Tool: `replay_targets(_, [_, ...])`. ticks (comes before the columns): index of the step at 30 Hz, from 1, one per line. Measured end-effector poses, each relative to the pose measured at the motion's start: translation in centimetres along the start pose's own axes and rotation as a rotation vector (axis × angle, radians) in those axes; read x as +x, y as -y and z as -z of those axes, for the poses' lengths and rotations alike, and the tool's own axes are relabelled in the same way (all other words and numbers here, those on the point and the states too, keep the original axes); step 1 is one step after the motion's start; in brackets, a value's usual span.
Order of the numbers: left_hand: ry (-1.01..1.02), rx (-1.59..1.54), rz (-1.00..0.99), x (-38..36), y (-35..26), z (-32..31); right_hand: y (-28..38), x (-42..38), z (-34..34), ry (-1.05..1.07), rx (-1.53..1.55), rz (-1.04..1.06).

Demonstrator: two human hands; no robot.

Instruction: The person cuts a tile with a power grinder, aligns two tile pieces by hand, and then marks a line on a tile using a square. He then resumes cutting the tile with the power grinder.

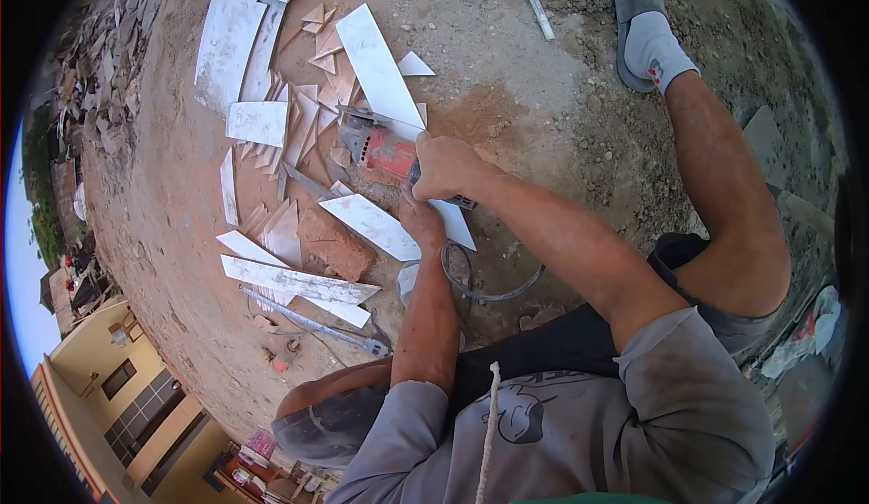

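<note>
My right hand (441, 167) grips a red and black handheld tile cutter (389, 155), whose metal guard lies over a long white tile strip (378, 65). Just below the tool, my left hand (422, 220) is closed at the edge of that strip, which shows again on the hand's right side; its fingertips are partly hidden by the cutter. Another white tile piece (373, 225) lies close to the left of my left hand. Reddish dust (480, 115) is spread on the ground by the cutter.
Tile offcuts (303, 124), larger white tiles (231, 47) and a reddish brick (335, 244) lie to the left. A tape measure (312, 323) is near my knee. A grey cable (502, 297) curls beside my left wrist. A marker (536, 6) lies toward my sandalled foot (638, 33).
</note>
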State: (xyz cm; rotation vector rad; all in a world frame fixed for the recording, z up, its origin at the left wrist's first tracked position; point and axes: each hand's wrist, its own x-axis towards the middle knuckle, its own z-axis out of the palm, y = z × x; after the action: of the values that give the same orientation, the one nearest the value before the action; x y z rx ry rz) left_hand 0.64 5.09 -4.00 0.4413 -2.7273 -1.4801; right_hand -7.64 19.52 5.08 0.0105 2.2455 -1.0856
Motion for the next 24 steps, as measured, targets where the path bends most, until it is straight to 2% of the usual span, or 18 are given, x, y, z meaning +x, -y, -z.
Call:
replay_targets(4, [-0.078,0.03,-0.079,-0.2,-0.8,-0.4,-0.1,-0.5,0.2,-0.003,-0.001,0.009])
replay_targets(10, [-0.077,-0.005,-0.056,-0.3,-1.4,-0.4,-0.3,-0.9,0.1,-0.013,0.009,0.014])
replay_targets(12, [-0.058,-0.009,0.01,-0.2,-1.2,-0.3,-0.3,-0.6,0.0,-0.013,0.005,0.014])
replay_targets(24, [-0.048,-0.019,0.026,-0.1,-0.9,-0.3,-0.6,-1.1,0.0,-0.028,0.012,0.015])
